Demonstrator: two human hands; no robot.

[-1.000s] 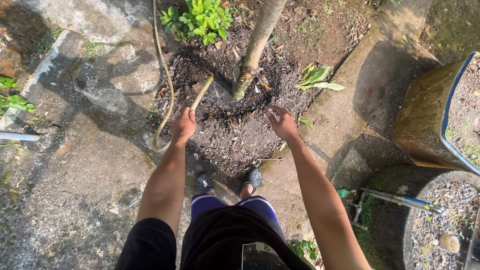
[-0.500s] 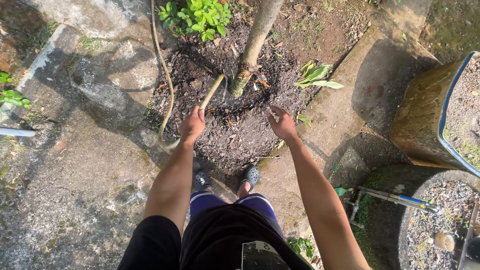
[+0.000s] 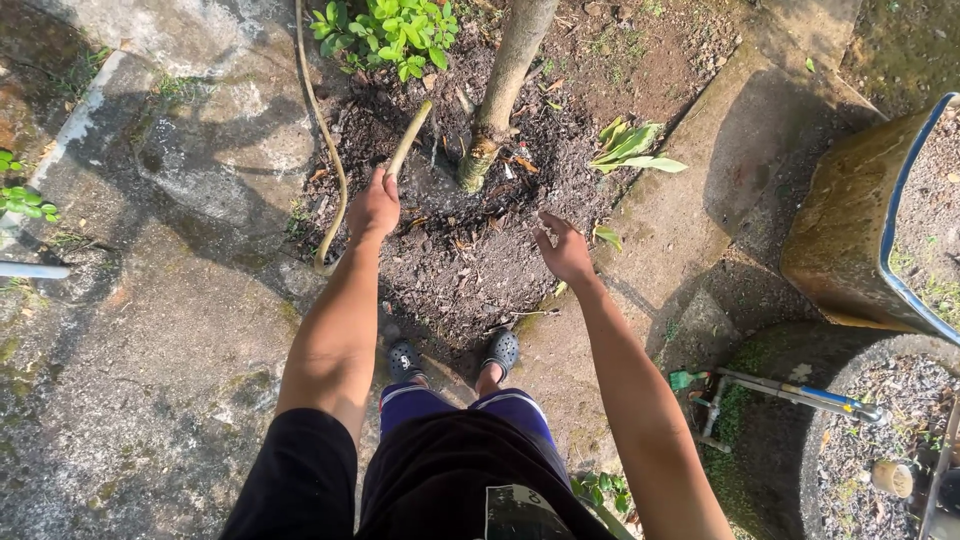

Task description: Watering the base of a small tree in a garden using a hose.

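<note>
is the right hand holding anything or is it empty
Empty. The right hand hovers open above the dark soil, fingers spread with nothing in them.

Left hand (image 3: 373,208) around hose (image 3: 408,139)

Hose (image 3: 330,160): yellowed rubbery plastic, smooth, matt; tree trunk (image 3: 505,80): rough bark; soil bed (image 3: 470,250): dark, crumbly, damp; pavement (image 3: 150,300): rough stained concrete; sandals (image 3: 500,350): matt moulded plastic
</note>
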